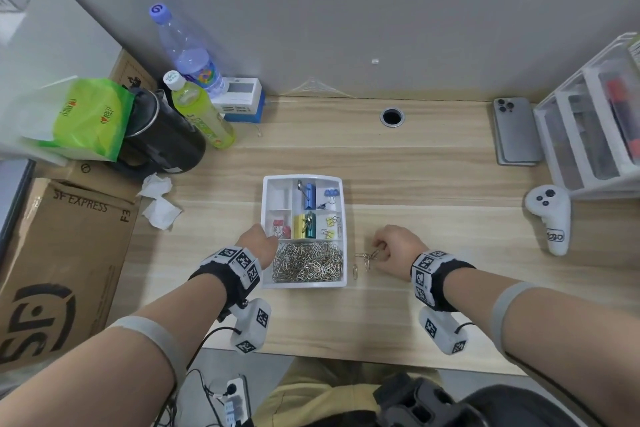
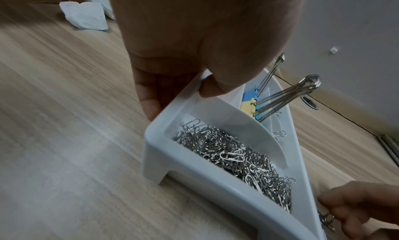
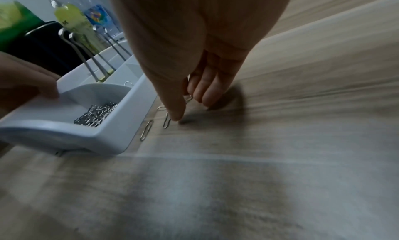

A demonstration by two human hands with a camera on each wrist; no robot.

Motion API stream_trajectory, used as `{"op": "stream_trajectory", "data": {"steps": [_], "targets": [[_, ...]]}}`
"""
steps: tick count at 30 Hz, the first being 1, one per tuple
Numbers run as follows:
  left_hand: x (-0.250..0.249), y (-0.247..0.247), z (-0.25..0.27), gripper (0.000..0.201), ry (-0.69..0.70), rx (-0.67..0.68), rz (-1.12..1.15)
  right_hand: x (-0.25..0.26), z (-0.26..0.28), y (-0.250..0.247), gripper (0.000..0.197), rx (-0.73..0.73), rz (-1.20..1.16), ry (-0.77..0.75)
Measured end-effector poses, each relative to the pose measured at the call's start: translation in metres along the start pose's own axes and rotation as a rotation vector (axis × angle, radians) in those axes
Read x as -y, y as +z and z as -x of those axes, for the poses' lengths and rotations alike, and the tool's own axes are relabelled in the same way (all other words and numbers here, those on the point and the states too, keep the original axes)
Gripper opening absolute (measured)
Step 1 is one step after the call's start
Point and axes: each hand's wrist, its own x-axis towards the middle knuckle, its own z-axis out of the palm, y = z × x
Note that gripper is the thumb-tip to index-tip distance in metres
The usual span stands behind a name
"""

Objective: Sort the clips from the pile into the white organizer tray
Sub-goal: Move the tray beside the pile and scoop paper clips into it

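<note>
The white organizer tray (image 1: 266,184) sits mid-desk, its near long compartment full of silver paper clips (image 1: 306,262), its smaller cells holding coloured binder clips (image 1: 304,224). My left hand (image 1: 258,243) grips the tray's left wall (image 2: 172,107), thumb inside, fingers outside. To the right of the tray my right hand (image 1: 384,246) pinches paper clips (image 3: 189,98) between thumb and curled fingers, just off the desk. A few loose paper clips (image 1: 360,262) lie on the wood between that hand and the tray, also visible in the right wrist view (image 3: 148,129).
A game controller (image 1: 550,215), a phone (image 1: 516,130) and a clear drawer unit (image 1: 595,128) stand at the right. Bottles (image 1: 201,114), a black jug (image 1: 162,135), crumpled tissues (image 1: 157,201) and a cardboard box (image 1: 65,253) crowd the left. A cable hole (image 1: 392,116) is at the back.
</note>
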Motion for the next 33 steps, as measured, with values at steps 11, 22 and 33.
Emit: {"op": "stream_trajectory", "data": {"steps": [11, 22, 33], "targets": [[0.0, 0.002, 0.001, 0.032, 0.02, -0.031, -0.037, 0.008, 0.0, 0.01, 0.019, -0.032, 0.071, -0.01], [-0.003, 0.001, 0.004, 0.031, 0.011, -0.038, -0.045, 0.011, -0.007, 0.014, 0.025, -0.081, 0.033, -0.056], [-0.004, 0.0, 0.006, 0.029, 0.002, -0.042, -0.027, 0.013, -0.009, 0.014, 0.018, -0.046, 0.008, -0.087]]}}
